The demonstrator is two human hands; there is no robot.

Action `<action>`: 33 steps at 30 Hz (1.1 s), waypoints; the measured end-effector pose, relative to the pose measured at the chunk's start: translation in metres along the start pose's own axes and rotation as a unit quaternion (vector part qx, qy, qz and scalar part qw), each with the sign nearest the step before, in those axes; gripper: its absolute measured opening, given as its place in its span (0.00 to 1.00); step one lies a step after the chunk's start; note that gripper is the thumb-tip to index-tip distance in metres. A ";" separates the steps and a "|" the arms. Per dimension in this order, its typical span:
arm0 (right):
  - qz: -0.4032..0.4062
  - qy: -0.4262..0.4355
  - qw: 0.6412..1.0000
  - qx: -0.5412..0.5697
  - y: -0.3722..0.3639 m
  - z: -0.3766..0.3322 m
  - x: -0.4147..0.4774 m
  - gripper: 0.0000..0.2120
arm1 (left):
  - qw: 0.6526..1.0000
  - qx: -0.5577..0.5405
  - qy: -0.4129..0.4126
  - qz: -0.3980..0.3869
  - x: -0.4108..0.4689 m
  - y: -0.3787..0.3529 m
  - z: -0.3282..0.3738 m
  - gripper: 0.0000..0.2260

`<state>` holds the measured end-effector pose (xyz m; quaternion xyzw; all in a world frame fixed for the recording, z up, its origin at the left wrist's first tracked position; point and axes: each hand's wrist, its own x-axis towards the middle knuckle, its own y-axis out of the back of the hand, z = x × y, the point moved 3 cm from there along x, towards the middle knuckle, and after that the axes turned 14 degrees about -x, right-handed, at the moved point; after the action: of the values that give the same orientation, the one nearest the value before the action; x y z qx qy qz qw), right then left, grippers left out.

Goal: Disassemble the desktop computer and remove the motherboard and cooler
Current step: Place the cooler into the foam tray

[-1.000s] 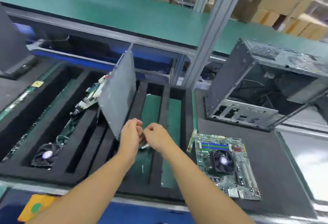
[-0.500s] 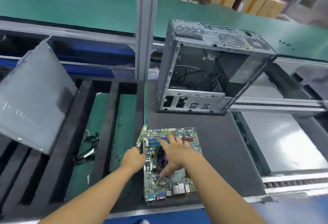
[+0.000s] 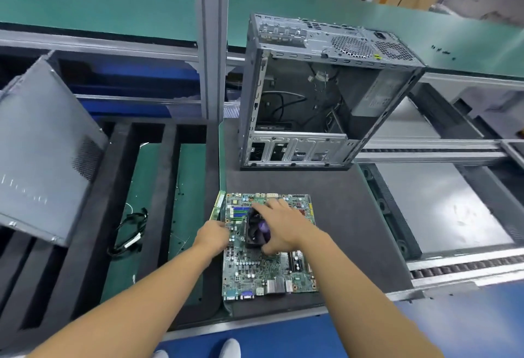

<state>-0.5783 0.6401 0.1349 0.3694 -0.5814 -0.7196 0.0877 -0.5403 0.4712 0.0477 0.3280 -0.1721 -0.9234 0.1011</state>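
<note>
Right hand (image 3: 279,226) now gripping cooler (image 3: 256,231), left hand (image 3: 214,236) now holding motherboard (image 3: 255,272) edge

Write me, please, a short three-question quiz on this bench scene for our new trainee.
1. True or false: the motherboard sits inside the case.
2. Fill in: the left hand is at the motherboard's ___ edge.
3. What do the right hand fingers grip? A: a cable. B: the cooler. C: the case.

Key: 1 false; 2 left; 3 B.
</note>
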 end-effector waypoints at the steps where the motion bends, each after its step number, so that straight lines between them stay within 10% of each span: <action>1: 0.005 -0.005 1.000 0.028 0.006 0.005 -0.001 0.48 | 1.000 0.008 -0.001 0.001 0.001 0.002 -0.002 0.14; 5: 0.009 -0.040 0.975 0.217 0.027 0.018 -0.003 0.39 | 0.993 -0.116 -0.033 0.006 0.000 0.020 -0.004 0.13; 14: -0.022 0.013 0.806 0.591 0.043 -0.050 0.032 0.29 | 0.829 -0.534 0.035 -0.163 -0.011 0.093 -0.006 0.23; 27: -0.021 -0.146 0.880 0.451 0.051 -0.189 0.094 0.40 | 0.871 -0.454 -0.027 -0.188 -0.025 0.175 -0.090 0.41; 33: -0.040 -0.146 0.858 0.490 0.051 -0.219 0.105 0.37 | 0.890 -0.423 -0.090 -0.144 -0.009 0.198 -0.094 0.32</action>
<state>-0.5297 0.3968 0.1245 0.2783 -0.8499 -0.3902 -0.2193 -0.4583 0.2677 0.0604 0.1910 0.2756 -0.9387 0.0802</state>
